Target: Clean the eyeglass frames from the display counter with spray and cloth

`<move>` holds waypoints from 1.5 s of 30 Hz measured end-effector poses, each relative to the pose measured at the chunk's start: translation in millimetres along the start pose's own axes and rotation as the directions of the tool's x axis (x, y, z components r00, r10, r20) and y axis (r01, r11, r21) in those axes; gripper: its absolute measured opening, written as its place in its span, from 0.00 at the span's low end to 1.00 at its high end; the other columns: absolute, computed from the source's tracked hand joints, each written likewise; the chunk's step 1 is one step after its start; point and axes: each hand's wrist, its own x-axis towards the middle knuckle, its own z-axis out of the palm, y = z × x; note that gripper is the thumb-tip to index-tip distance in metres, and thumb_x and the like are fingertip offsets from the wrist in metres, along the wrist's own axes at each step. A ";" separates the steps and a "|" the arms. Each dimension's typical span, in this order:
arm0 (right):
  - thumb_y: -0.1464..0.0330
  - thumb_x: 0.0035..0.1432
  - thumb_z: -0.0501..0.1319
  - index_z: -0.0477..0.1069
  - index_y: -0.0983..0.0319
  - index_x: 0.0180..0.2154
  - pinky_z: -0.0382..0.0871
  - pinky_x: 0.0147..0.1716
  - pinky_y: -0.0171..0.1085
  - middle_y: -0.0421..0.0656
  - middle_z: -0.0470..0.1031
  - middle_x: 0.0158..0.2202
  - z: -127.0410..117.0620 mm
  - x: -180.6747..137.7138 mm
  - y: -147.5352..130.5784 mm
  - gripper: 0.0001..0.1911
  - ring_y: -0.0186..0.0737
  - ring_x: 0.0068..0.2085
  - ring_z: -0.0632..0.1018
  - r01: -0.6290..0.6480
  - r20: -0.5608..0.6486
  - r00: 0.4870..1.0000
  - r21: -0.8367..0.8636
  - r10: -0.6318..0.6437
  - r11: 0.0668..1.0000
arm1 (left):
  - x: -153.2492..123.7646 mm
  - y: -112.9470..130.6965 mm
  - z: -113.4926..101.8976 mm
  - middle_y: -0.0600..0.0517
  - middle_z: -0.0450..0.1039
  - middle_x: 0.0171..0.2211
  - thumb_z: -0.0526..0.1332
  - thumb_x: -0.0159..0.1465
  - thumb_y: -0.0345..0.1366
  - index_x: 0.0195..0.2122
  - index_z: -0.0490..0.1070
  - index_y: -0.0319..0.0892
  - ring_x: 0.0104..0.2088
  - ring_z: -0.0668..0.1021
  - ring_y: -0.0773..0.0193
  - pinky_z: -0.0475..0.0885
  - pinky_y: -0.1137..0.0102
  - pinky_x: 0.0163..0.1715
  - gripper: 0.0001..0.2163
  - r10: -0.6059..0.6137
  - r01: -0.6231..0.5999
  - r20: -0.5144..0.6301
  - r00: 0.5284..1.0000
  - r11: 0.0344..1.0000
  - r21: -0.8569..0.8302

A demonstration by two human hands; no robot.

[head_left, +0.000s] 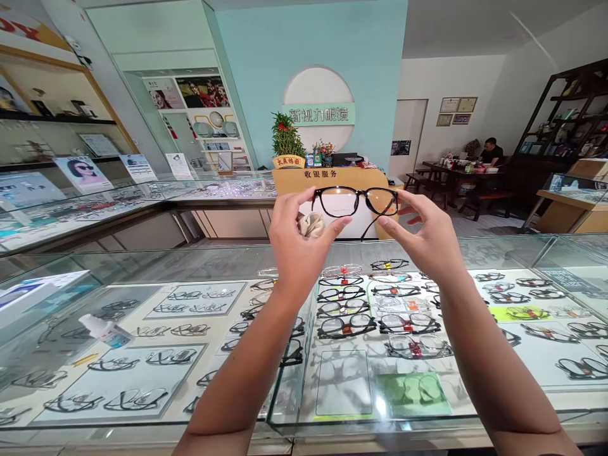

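Observation:
Black-framed eyeglasses (360, 192) are held up in front of me, above the glass counter, lenses facing me. My left hand (299, 218) grips the left end of the frame between thumb and fingers. A crumpled beige cloth (311, 225) is tucked in that same palm. On the other side, my right hand (422, 228) pinches the right end of the frame, its thumb near the lower rim. One temple arm hangs down below the right lens; the other is largely hidden by my left hand.
Below my arms, a glass display case (342, 380) holds rows of eyeglasses. A white spray bottle (107, 331) leans at left on the glass, near a white box (42, 291). Beyond are a wooden cashier desk (327, 174) and a seated person (491, 152) at a table.

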 end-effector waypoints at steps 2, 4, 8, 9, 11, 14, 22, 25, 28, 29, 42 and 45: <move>0.51 0.64 0.70 0.77 0.56 0.62 0.78 0.46 0.54 0.50 0.83 0.56 0.5 0.0 0.8 0.30 0.54 0.48 0.83 -0.004 0.013 1.000 0.002 0.004 1.000 | -0.6 0.5 0.0 0.48 0.77 0.50 0.79 0.59 0.46 0.56 0.77 0.46 0.47 0.79 0.57 0.75 0.63 0.44 0.26 0.017 -0.017 -0.008 1.000 1.000 0.010; 0.51 0.64 0.70 0.77 0.56 0.62 0.78 0.47 0.54 0.50 0.83 0.57 0.9 0.0 1.6 0.30 0.54 0.49 0.83 -0.010 0.025 1.000 0.009 0.010 1.000 | -0.7 0.7 -0.1 0.48 0.77 0.50 0.80 0.59 0.46 0.57 0.77 0.46 0.46 0.79 0.57 0.75 0.63 0.43 0.27 0.030 -0.030 -0.014 0.999 0.999 0.012; 0.50 0.64 0.70 0.77 0.57 0.62 0.78 0.47 0.55 0.51 0.83 0.57 1.6 0.4 3.1 0.30 0.54 0.49 0.83 -0.022 0.042 0.999 0.017 0.022 1.000 | -0.4 0.5 -0.5 0.48 0.76 0.50 0.80 0.58 0.46 0.57 0.78 0.46 0.45 0.79 0.57 0.75 0.63 0.43 0.28 0.054 -0.054 -0.023 0.998 0.998 0.014; 0.50 0.64 0.70 0.77 0.57 0.62 0.78 0.47 0.55 0.51 0.83 0.57 1.8 0.5 3.3 0.30 0.54 0.49 0.83 -0.026 0.046 0.999 0.017 0.025 1.000 | -0.4 0.5 -0.5 0.48 0.76 0.50 0.80 0.58 0.46 0.57 0.78 0.46 0.46 0.79 0.57 0.75 0.63 0.43 0.28 0.059 -0.059 -0.024 0.998 0.998 0.015; 0.50 0.64 0.70 0.77 0.57 0.62 0.79 0.47 0.55 0.51 0.83 0.57 1.9 0.5 3.4 0.31 0.54 0.49 0.83 -0.034 0.055 0.998 0.014 0.033 0.999 | -0.4 0.5 -0.6 0.48 0.76 0.50 0.80 0.58 0.47 0.57 0.78 0.47 0.47 0.79 0.56 0.75 0.62 0.44 0.28 0.064 -0.063 -0.026 0.998 0.998 0.020; 0.50 0.64 0.69 0.77 0.57 0.62 0.78 0.48 0.56 0.51 0.83 0.57 1.8 0.4 3.3 0.30 0.54 0.49 0.83 -0.032 0.061 0.998 0.012 0.031 0.999 | -0.5 0.3 -0.4 0.48 0.76 0.50 0.81 0.57 0.47 0.57 0.78 0.47 0.46 0.79 0.56 0.76 0.62 0.44 0.28 0.063 -0.062 -0.027 0.998 0.998 0.024; 0.51 0.63 0.70 0.77 0.56 0.61 0.78 0.48 0.56 0.51 0.83 0.57 2.0 0.4 3.6 0.30 0.55 0.49 0.83 -0.029 0.051 0.998 0.015 0.028 0.999 | -0.7 1.9 -0.5 0.47 0.76 0.52 0.80 0.58 0.48 0.57 0.78 0.47 0.49 0.80 0.55 0.77 0.61 0.47 0.28 0.041 -0.041 -0.018 0.999 0.999 0.015; 0.51 0.63 0.70 0.78 0.56 0.62 0.79 0.48 0.57 0.51 0.83 0.57 2.6 0.4 3.8 0.30 0.55 0.49 0.84 -0.029 0.052 0.998 0.013 0.028 0.999 | -0.7 2.9 -1.2 0.47 0.76 0.52 0.80 0.58 0.49 0.58 0.78 0.48 0.50 0.80 0.54 0.77 0.59 0.49 0.29 0.033 -0.033 -0.013 0.999 0.999 0.026; 0.51 0.64 0.69 0.78 0.56 0.61 0.79 0.48 0.57 0.51 0.83 0.57 2.8 0.1 3.5 0.29 0.54 0.49 0.84 -0.026 0.053 0.998 0.007 0.025 1.000 | -0.4 2.9 -1.3 0.47 0.76 0.52 0.79 0.58 0.49 0.58 0.78 0.48 0.49 0.80 0.54 0.77 0.59 0.48 0.29 0.018 -0.018 -0.009 1.000 0.999 0.026; 0.51 0.64 0.69 0.78 0.56 0.61 0.79 0.48 0.56 0.51 0.83 0.57 2.8 0.0 3.2 0.29 0.54 0.48 0.84 -0.023 0.052 0.998 0.006 0.023 1.000 | -0.2 2.8 -1.2 0.47 0.76 0.52 0.79 0.58 0.49 0.58 0.78 0.48 0.49 0.80 0.54 0.77 0.60 0.48 0.28 0.014 -0.014 -0.010 1.000 1.000 0.024; 0.51 0.64 0.69 0.78 0.55 0.61 0.78 0.47 0.56 0.51 0.83 0.56 2.5 -0.2 3.2 0.28 0.53 0.48 0.83 -0.021 0.033 0.999 0.022 0.020 1.000 | -0.1 2.4 -0.6 0.47 0.78 0.51 0.79 0.59 0.47 0.57 0.79 0.48 0.52 0.80 0.53 0.77 0.59 0.51 0.26 -0.007 0.007 0.002 1.000 1.000 -0.020; 0.51 0.64 0.69 0.78 0.55 0.61 0.79 0.47 0.56 0.51 0.83 0.56 2.6 -0.3 3.2 0.28 0.54 0.48 0.84 -0.024 0.035 0.999 0.019 0.024 1.000 | 0.5 2.5 -0.6 0.47 0.78 0.51 0.79 0.59 0.48 0.56 0.79 0.48 0.52 0.80 0.53 0.77 0.59 0.50 0.26 -0.013 0.013 0.001 1.000 1.000 -0.011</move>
